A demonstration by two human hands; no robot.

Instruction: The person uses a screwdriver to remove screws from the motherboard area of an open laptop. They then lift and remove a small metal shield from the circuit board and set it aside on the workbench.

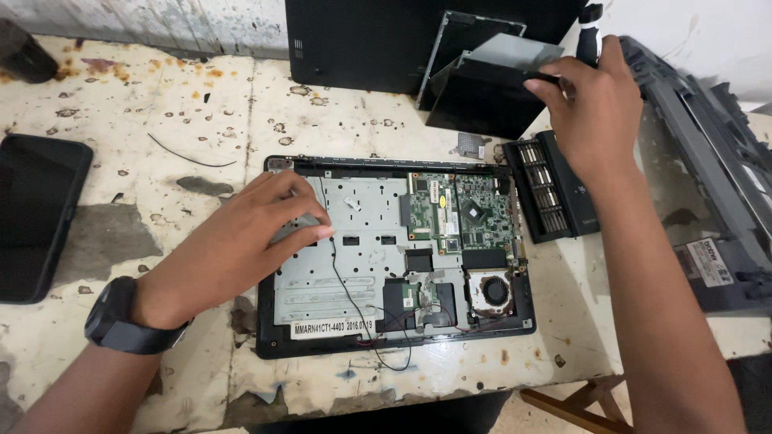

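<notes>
An opened laptop base (322, 341) lies on the worn white table (161, 112), showing a green circuit board (462, 213), a silver metal plate (362, 217) and a small fan (494, 291). My left hand (241, 241), with a black watch on its wrist, rests on the plate's left side, fingers curled and pressing down. My right hand (591, 108) reaches to the back right and grips a black screwdriver (587, 36) above an open black bit case (551, 189).
A dark phone or tablet (36, 213) lies at the left edge. Black laptop covers (362, 40) and a drive tray (482, 76) stand at the back. A grey printer-like machine (708, 185) sits at the right. A wooden stool (579, 406) shows below the table.
</notes>
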